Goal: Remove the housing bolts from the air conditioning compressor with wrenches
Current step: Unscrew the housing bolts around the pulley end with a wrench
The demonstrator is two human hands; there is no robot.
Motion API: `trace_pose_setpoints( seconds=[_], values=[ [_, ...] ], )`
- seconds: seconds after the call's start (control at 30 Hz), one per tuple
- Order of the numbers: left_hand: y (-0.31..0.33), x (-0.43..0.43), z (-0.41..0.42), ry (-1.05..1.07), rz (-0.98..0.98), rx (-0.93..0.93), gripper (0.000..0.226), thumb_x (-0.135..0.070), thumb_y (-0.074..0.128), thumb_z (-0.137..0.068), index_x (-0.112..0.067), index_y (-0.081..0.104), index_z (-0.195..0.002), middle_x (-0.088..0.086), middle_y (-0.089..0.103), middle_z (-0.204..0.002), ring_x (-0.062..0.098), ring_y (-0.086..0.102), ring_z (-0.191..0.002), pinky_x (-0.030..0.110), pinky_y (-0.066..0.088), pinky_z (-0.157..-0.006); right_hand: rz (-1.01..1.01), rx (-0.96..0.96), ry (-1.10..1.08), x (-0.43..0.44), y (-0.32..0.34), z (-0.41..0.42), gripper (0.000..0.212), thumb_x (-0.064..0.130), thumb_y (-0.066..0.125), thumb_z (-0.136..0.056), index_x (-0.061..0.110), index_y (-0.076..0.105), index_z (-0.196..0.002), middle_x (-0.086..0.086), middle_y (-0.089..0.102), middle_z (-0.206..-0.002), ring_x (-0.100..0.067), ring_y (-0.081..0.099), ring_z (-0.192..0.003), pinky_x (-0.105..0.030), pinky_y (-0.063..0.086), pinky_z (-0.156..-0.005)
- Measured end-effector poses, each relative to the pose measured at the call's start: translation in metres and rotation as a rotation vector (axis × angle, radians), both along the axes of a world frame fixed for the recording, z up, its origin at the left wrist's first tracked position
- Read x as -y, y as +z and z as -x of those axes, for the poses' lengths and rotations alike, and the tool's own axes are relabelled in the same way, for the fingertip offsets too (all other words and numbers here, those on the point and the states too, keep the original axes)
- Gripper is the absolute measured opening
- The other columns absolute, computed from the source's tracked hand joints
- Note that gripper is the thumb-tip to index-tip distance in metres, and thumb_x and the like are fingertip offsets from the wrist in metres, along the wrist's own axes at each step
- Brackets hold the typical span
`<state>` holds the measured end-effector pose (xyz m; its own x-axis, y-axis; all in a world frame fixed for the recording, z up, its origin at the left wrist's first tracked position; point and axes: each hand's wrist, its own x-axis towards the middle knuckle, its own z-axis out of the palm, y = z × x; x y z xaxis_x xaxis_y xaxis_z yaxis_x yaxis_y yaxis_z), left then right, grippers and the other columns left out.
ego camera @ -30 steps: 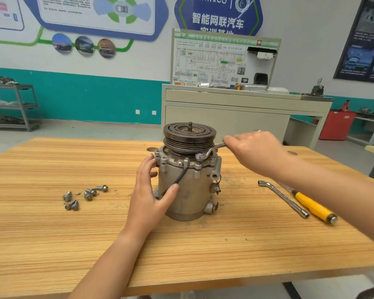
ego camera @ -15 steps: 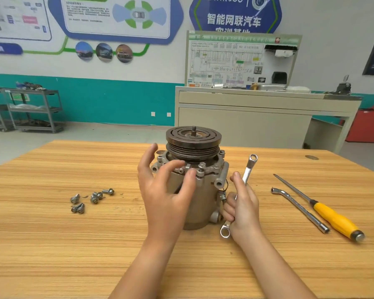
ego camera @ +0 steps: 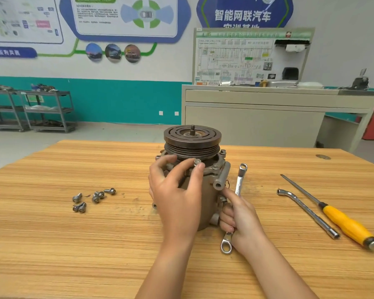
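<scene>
Moved: left hand (ego camera: 177, 203) has slid up the compressor (ego camera: 208, 201) to a bolt (ego camera: 197, 162) at the flange; right hand (ego camera: 240, 219) has drawn in against the housing.
Left hand: thumb and fingertips pinch that bolt, just under the pulley (ego camera: 192, 137).
Right hand: curled round a ring wrench (ego camera: 239, 184) held upright, forefinger (ego camera: 227, 192) touching the compressor's side.
Compressor: upright on the table (ego camera: 73, 244), between both hands.
Loose bolts (ego camera: 95, 197): well left of the left hand.
L-shaped socket wrench (ego camera: 307, 212), yellow screwdriver (ego camera: 345, 223): right of the right hand.

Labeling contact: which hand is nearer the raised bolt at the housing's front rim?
Left. The left hand pinches the bolt with its fingertips; the right hand is lower, beside the compressor, gripping the wrench.
</scene>
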<state>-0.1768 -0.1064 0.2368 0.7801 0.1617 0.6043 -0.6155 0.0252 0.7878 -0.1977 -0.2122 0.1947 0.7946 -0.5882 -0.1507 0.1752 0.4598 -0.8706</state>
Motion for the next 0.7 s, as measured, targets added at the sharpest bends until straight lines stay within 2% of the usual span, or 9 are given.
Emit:
trace_pose_setpoints(
  seconds=[0.03, 0.07, 0.2, 0.27, 0.3, 0.37, 0.47, 0.6, 0.7],
  values=[
    [0.002, -0.002, 0.002, -0.016, 0.064, -0.008, 0.017, -0.014, 0.072, -0.081, -0.031, 0.068, -0.078, -0.01, 0.049, -0.104, 0.004, 0.051, -0.106, 0.012, 0.038, -0.093, -0.009, 0.001, -0.005, 0.001, 0.0, 0.0, 0.025, 0.023, 0.062, -0.084, 0.019, 0.043, -0.068, 0.009, 0.018, -0.037, -0.004, 0.014, -0.028, -0.009, 0.011, -0.033],
    [0.005, -0.005, 0.001, -0.019, 0.102, -0.01, 0.023, -0.013, 0.071, -0.082, -0.035, 0.065, -0.076, -0.01, 0.049, -0.1, 0.001, 0.051, -0.101, 0.005, 0.036, -0.085, -0.012, 0.0, -0.006, 0.001, 0.0, 0.0, 0.025, 0.022, 0.061, -0.085, 0.019, 0.042, -0.068, 0.009, 0.018, -0.037, -0.004, 0.014, -0.027, -0.009, 0.011, -0.033],
    [0.013, -0.018, -0.008, 0.001, -0.017, 0.05, 0.014, -0.017, 0.071, -0.082, -0.029, 0.066, -0.078, -0.012, 0.047, -0.092, -0.009, 0.048, -0.089, 0.001, 0.033, -0.077, -0.009, -0.015, -0.002, 0.001, 0.0, 0.0, 0.024, 0.022, 0.059, -0.086, 0.018, 0.041, -0.07, 0.009, 0.018, -0.035, -0.004, 0.014, -0.027, -0.01, 0.012, -0.032],
    [0.011, -0.022, -0.009, 0.035, -0.085, 0.077, 0.004, -0.022, 0.073, -0.079, -0.023, 0.07, -0.082, -0.013, 0.045, -0.089, -0.005, 0.048, -0.087, 0.0, 0.032, -0.077, -0.011, -0.013, 0.005, 0.001, -0.001, 0.0, 0.023, 0.023, 0.058, -0.087, 0.018, 0.041, -0.072, 0.009, 0.019, -0.035, -0.004, 0.015, -0.026, -0.01, 0.012, -0.032],
    [0.009, -0.022, -0.008, 0.051, -0.118, 0.075, 0.008, -0.025, 0.074, -0.077, -0.02, 0.071, -0.083, -0.014, 0.044, -0.089, -0.003, 0.048, -0.087, 0.0, 0.032, -0.076, -0.011, -0.014, 0.006, 0.002, -0.001, 0.0, 0.023, 0.023, 0.058, -0.087, 0.018, 0.041, -0.073, 0.009, 0.019, -0.035, -0.004, 0.015, -0.026, -0.01, 0.012, -0.031],
    [0.005, -0.02, -0.007, 0.069, -0.185, 0.069, 0.019, -0.029, 0.077, -0.073, -0.016, 0.074, -0.087, -0.017, 0.042, -0.089, -0.001, 0.048, -0.087, 0.004, 0.035, -0.078, -0.013, -0.013, 0.013, 0.002, -0.002, 0.0, 0.021, 0.024, 0.058, -0.086, 0.018, 0.042, -0.074, 0.008, 0.019, -0.035, -0.004, 0.015, -0.026, -0.01, 0.012, -0.031],
    [0.005, -0.012, -0.007, 0.102, -0.293, 0.069, 0.028, -0.033, 0.078, -0.071, -0.016, 0.075, -0.092, -0.013, 0.04, -0.087, 0.013, 0.051, -0.091, 0.033, 0.043, -0.085, -0.018, -0.006, 0.03, 0.003, -0.003, 0.0, 0.02, 0.025, 0.059, -0.086, 0.018, 0.043, -0.074, 0.008, 0.019, -0.035, -0.004, 0.015, -0.026, -0.01, 0.013, -0.031],
    [0.007, -0.003, -0.007, 0.189, -0.378, 0.063, 0.026, -0.034, 0.076, -0.076, -0.017, 0.076, -0.095, -0.006, 0.042, -0.09, 0.019, 0.05, -0.094, 0.027, 0.021, -0.081, -0.015, -0.023, 0.043, 0.004, -0.004, 0.001, 0.018, 0.026, 0.06, -0.086, 0.018, 0.046, -0.077, 0.008, 0.02, -0.035, -0.005, 0.016, -0.026, -0.01, 0.013, -0.032],
    [0.008, -0.001, -0.007, 0.124, -0.288, 0.047, 0.023, -0.029, 0.076, -0.077, -0.015, 0.076, -0.095, -0.007, 0.043, -0.085, 0.021, 0.053, -0.089, 0.041, 0.039, -0.088, -0.017, -0.024, 0.048, 0.005, -0.004, 0.001, 0.016, 0.026, 0.06, -0.086, 0.018, 0.048, -0.08, 0.008, 0.02, -0.035, -0.005, 0.015, -0.026, -0.01, 0.013, -0.032]
  ],
)
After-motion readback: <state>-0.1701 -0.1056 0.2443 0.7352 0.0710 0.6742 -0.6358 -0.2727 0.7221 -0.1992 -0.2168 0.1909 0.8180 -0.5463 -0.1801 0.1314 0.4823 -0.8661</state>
